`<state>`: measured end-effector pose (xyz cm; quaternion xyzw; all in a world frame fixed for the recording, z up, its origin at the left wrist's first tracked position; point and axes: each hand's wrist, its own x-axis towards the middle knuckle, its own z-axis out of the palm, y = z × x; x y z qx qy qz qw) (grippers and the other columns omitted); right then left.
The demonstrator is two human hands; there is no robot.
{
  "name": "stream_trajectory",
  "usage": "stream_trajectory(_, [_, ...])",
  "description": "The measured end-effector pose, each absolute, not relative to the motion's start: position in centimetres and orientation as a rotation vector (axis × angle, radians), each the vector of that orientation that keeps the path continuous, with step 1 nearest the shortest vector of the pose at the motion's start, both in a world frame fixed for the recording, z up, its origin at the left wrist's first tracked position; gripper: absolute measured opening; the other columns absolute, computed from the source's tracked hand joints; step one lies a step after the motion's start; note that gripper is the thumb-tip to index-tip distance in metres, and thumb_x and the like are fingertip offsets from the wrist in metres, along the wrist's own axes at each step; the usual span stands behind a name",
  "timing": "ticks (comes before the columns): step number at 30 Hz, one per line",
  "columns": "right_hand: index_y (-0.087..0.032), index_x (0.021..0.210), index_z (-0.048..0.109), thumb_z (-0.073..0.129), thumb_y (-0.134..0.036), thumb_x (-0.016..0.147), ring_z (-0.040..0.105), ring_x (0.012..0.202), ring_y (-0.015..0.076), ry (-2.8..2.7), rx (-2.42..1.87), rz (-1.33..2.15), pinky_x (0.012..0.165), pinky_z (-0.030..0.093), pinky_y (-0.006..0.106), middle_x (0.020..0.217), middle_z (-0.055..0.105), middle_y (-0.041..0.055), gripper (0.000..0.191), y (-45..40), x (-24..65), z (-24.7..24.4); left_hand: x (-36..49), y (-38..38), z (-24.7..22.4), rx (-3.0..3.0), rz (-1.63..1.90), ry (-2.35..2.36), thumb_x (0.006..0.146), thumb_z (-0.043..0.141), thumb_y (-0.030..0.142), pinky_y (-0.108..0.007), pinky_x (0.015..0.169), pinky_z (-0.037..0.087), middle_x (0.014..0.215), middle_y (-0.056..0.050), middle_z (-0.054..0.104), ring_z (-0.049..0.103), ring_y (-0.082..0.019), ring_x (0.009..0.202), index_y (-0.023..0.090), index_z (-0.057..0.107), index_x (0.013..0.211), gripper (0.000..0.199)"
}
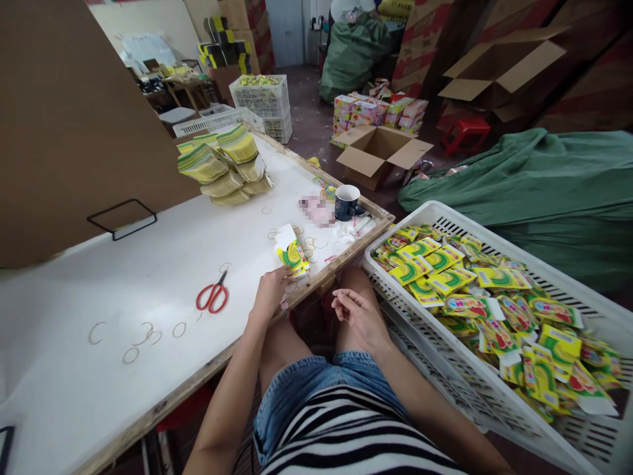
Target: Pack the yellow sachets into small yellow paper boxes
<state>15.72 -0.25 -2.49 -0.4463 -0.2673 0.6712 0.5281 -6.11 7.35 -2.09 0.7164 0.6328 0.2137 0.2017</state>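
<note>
My left hand rests at the table's front edge, its fingertips closed on the lower side of a small stack of yellow-and-green printed card packets. A white flap shows at the stack's top. My right hand hovers over my lap, between the table and the crate, its fingers loosely bent and slightly apart; I see nothing in it. Several thin rubber bands lie beside the packets. Red-handled scissors lie on the white table to the left of my left hand.
A white plastic crate of yellow packets stands at my right. Bundled card stacks and a dark mug are on the table. A large cardboard sheet rises at left. Beyond are an open carton and green sacking.
</note>
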Motion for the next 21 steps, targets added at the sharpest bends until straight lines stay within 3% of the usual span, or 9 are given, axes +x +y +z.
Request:
stream_trajectory(12, [-0.019, 0.077, 0.071, 0.086, -0.056, 0.058, 0.048, 0.053, 0.01, -0.61, -1.074, 1.656, 0.052, 0.033, 0.025, 0.067, 0.065, 0.0001, 0.044, -0.5, 15.8, -2.7, -6.8, 7.7, -2.8, 1.91, 0.633, 1.807, 0.082, 0.067, 0.013, -0.032, 0.098, 0.054, 0.119, -0.002, 0.074, 0.073, -0.022, 0.104, 0.024, 0.08, 0.095, 0.022])
stream_trajectory(21, [-0.019, 0.08, 0.071, 0.086, -0.054, 0.059, 0.049, 0.054, 0.0097, -0.605, -1.074, 1.675, 0.052, 0.033, 0.024, 0.067, 0.066, 0.0, 0.044, -0.7, 15.5, -3.2, -6.7, 7.3, -3.4, 1.973, 0.809, 1.786, 0.088, 0.062, 0.017, -0.035, 0.094, 0.057, 0.11, -0.004, 0.078, 0.074, -0.024, 0.101, 0.024, 0.078, 0.094, 0.019])
